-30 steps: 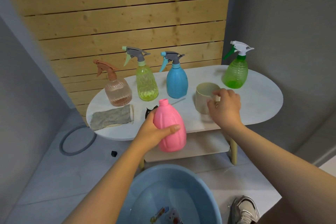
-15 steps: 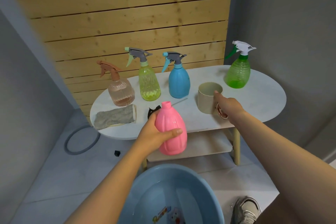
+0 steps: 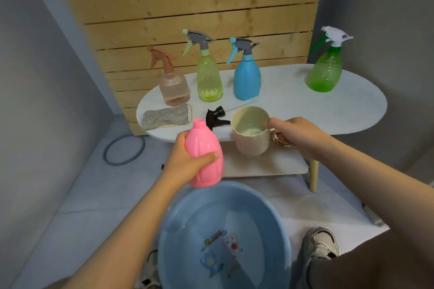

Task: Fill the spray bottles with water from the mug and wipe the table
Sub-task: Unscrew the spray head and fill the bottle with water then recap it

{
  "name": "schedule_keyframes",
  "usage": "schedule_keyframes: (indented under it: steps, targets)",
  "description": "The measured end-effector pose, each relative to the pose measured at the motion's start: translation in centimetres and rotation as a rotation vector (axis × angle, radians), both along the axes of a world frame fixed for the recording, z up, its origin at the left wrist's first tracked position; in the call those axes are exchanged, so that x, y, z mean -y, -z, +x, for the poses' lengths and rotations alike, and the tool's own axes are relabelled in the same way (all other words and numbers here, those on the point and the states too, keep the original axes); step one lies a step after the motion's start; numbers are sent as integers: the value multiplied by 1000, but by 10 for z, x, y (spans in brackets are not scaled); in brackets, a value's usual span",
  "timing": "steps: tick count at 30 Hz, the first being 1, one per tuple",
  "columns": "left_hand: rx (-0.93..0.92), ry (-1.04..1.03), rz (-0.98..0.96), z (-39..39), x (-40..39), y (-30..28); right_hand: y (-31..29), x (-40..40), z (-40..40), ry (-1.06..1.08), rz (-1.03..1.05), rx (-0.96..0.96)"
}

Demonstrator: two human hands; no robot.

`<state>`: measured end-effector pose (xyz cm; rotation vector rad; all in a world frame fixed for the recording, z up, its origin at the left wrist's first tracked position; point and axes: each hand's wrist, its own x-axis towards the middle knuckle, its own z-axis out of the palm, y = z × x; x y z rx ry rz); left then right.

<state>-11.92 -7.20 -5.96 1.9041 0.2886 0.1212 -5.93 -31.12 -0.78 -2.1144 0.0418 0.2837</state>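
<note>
Hands fill the middle of the head view. The left hand [image 3: 187,159] is wrapped around a pink bottle [image 3: 205,155], thumb across its front, holding it upright with its neck uncapped, in front of the table's near edge and above the far rim of a blue basin [image 3: 169,230] on the floor. The right hand [image 3: 298,134] grips the handle side of a cream mug [image 3: 251,131], thumb on the rim, holding it off the table just past the near edge and to the right of the pink bottle's neck; a little water shows at its bottom.

A white oval table [image 3: 328,110] stands against a wooden slat wall. Along its far edge, from the left end, stand a brown-topped clear bottle [image 3: 173,84], a yellow-green bottle [image 3: 209,75] and a blue bottle [image 3: 246,75], all with sprayers on. A green bottle [image 3: 325,70] stands apart near the far right. At the near left edge lies a folded grey cloth [image 3: 166,116]; beside it, a black sprayer head [image 3: 216,117] lies on the table. A grey shoe [image 3: 319,244] shows beside the basin.
</note>
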Motion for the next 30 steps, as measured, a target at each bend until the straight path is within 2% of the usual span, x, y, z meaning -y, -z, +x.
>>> schedule_keyframes:
  steps: [3, 5, 10, 17, 21, 23, 30]
  targets:
    - [-24, -114, 23, -19, -2, 30, 23, -12, -19, -56, -30, -47]
    - [-50, -202, 10, -38, -1, 63, 51, -19, -30, -110, -126, -69]
    - [-179, -319, 32, -78, 8, 132, 126, -30, -43, -336, -648, -85]
    - [-271, -400, 1, -93, 3, 211, 225, -57, -68, -697, -1187, 172]
    - [-273, -484, 24, -89, -3, 236, 273, -67, -73, -788, -1250, 305]
    - [-297, -463, 45, -90, 0, 247, 295, -69, -70, -792, -1237, 341]
    - [-357, -496, 42, -96, 6, 271, 336, -77, -59, -912, -1341, 352]
